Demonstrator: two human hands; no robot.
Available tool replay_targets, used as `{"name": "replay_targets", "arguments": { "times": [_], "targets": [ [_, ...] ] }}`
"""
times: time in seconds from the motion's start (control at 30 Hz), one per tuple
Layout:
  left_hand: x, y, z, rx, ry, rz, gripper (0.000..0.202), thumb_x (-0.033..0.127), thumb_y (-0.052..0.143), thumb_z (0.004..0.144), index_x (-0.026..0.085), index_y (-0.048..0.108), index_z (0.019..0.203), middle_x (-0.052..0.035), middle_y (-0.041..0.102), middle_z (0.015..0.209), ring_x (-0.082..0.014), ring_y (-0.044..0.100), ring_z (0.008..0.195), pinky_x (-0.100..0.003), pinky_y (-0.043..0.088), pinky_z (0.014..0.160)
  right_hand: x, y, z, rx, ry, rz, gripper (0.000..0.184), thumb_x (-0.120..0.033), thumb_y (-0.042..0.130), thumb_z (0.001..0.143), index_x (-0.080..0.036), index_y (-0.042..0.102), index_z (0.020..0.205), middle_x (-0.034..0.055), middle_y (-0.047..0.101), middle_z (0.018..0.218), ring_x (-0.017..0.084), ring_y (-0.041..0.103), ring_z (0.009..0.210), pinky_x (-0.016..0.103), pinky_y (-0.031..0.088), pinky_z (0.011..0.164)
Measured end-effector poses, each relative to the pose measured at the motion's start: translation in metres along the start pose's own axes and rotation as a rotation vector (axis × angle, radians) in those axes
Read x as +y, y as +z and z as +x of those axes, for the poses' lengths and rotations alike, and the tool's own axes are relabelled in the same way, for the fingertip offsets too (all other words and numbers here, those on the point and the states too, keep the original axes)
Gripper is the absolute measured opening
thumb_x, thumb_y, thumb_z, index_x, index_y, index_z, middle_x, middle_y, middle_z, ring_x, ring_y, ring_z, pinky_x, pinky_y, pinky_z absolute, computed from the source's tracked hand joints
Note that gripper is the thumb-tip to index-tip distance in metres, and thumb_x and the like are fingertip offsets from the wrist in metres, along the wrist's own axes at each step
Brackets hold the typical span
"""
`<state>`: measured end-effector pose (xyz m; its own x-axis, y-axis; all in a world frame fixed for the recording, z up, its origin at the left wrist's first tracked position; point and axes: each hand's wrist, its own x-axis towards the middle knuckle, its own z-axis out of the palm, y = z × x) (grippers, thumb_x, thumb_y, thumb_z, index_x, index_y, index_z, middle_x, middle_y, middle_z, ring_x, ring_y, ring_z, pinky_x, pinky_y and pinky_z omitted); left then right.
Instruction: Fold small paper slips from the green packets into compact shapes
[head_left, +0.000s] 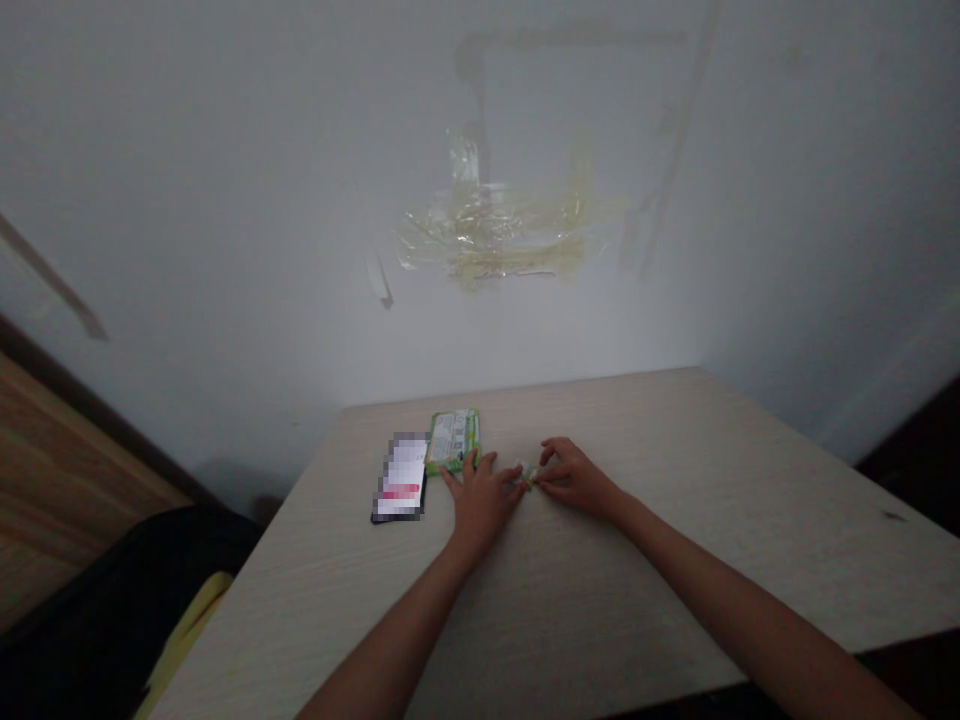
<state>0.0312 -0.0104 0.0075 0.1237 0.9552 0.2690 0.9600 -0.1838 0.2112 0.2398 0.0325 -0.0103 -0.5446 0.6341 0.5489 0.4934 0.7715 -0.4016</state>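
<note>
Well inside the tabletop [720, 480] edges, pinching green-and-clear wrapper [528, 476] with left grip [481, 497] and right grip [576, 480]; may tear from uneven pulling.

green-white packet [453, 436]: printed, flat on table [690, 450] | small greenish-white piece [528, 475]: right of packet, details unclear

The packet [454, 438] is green and white, the tabletop [712, 460] pale wood-grained, the wall [262, 250] greyish-white.
</note>
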Motion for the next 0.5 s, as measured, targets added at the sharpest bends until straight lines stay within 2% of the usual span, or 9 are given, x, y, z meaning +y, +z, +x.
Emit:
{"name": "replay_targets", "arguments": {
  "times": [0.27, 0.5],
  "targets": [
    [-0.0019, 0.0042, -0.0014, 0.029, 0.016, -0.014, 0.032, 0.058, 0.048, 0.087, 0.049, 0.063, 0.114, -0.0015, 0.053, 0.136, -0.0346, 0.028, 0.136, -0.075, 0.004, 0.103, -0.0029, -0.003, 0.0001, 0.043, 0.046, 0.049, 0.016, -0.023, 0.066, 0.084, -0.027, 0.075, 0.096, 0.0081, 0.058, 0.105, 0.021, 0.054, 0.105, 0.04, 0.045, 0.094],
    [-0.0027, 0.0079, -0.0018, 0.037, 0.032, 0.021, 0.033, 0.054, 0.045, 0.09, 0.051, 0.059, 0.12, -0.0026, 0.051, 0.138, -0.0352, 0.027, 0.137, -0.076, 0.003, 0.102, -0.0081, -0.0057, 0.0008, -0.004, -0.034, 0.002, 0.016, -0.025, 0.069, 0.082, -0.03, 0.075, 0.095, 0.0071, 0.059, 0.106, 0.021, 0.054, 0.107, 0.04, 0.045, 0.094]
  ]
}}
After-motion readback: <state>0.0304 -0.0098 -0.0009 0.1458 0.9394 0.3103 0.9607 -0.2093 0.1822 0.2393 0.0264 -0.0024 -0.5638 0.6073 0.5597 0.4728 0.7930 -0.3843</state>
